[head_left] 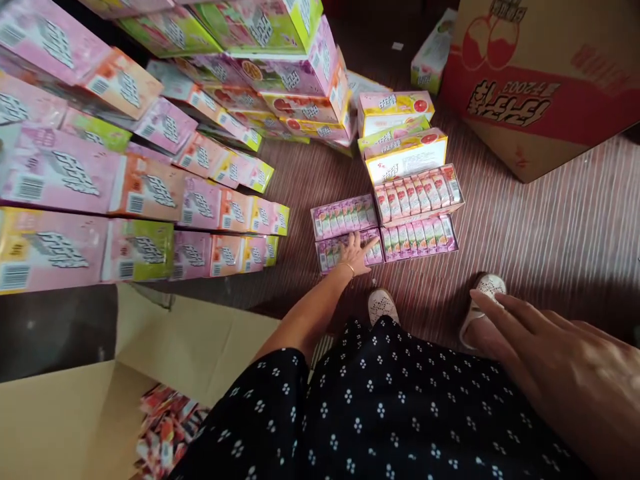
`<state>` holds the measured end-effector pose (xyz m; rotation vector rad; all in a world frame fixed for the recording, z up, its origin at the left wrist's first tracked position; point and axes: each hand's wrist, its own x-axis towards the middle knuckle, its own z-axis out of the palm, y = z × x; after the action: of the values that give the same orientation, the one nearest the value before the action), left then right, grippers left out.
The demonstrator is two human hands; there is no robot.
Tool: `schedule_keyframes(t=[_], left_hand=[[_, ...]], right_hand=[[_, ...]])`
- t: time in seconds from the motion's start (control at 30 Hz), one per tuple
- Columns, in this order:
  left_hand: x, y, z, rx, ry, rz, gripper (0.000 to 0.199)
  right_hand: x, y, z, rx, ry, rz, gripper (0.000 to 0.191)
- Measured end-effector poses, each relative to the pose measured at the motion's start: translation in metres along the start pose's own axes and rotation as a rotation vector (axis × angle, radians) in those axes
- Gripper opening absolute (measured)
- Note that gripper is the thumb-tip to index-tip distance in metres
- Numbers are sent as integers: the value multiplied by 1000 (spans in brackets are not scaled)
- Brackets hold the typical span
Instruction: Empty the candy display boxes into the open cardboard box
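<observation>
A left hand [354, 255], fingers spread and gripping nothing visible, reaches down over an open purple box [326, 256] of small packs at the centre of the frame, apparently touching them. From the far left, bright stacks [70, 175] fill the side; below, at lower left, an open carton [200, 343] shows loose packets [167, 427]. Another stack [300, 73] rises at upper centre. Beside the reached-for box on the floor [545, 217], a second purple box [345, 219] lies just above it in the frame and a third [419, 238] to its right. A big carton [525, 87] stands at upper right. At lower right hangs the right hand [570, 347], blurred, fingers extended, with nothing seen in it. The step in hand looks like setting or steadying the box among its neighbours; the next move would seem to call for a level, even touch, keeping the packs in their row.
</observation>
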<state>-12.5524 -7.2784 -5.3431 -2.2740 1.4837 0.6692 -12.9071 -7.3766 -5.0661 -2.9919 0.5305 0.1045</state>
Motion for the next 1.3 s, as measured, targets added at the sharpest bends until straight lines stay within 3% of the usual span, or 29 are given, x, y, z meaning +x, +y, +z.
schedule_keyframes(t=[0.13, 0.27, 0.4, 0.53, 0.67, 0.73, 0.8, 0.87, 0.97, 1.07, 1.17, 1.23, 1.3], left_hand=[[-9, 7, 4, 17, -23, 74, 121], [-16, 12, 14, 171, -23, 103, 128], [-12, 10, 16, 173, -57, 78, 116], [-15, -1, -9, 118, -104, 76, 115], [-40, -22, -63, 9, -238, -36, 130], [-61, -32, -96, -128, -162, -94, 131], [-85, -38, -132, -309, 23, -101, 130], [-111, -39, -167, -517, 238, -3, 131], [-156, -31, -215, -771, 513, 258, 133], [-217, -12, -255, -832, 708, 462, 131], [-292, 7, -279, -757, 831, 501, 127], [-342, 13, -282, -729, 894, 395, 122], [-385, 8, -272, -759, 911, 226, 116]], right_hand=[[3, 2, -1, -14, -11, 8, 47], [9, 6, -6, -8, -66, -40, 45], [11, -1, -5, -55, -2, 24, 45], [18, -15, -7, -65, -86, 101, 44], [28, -17, -16, -40, -277, 146, 42], [35, -14, -20, -34, -344, 170, 40], [42, -11, -21, -12, -387, 179, 40], [49, -11, -21, 49, -386, 175, 43], [59, -21, -18, 258, -253, 161, 55], [65, -50, -22, 739, -9, 114, 74], [67, -100, -43, 1303, 228, -13, 80], [67, -141, -62, 1511, 337, -78, 79], [64, -179, -76, 1546, 392, -66, 80]])
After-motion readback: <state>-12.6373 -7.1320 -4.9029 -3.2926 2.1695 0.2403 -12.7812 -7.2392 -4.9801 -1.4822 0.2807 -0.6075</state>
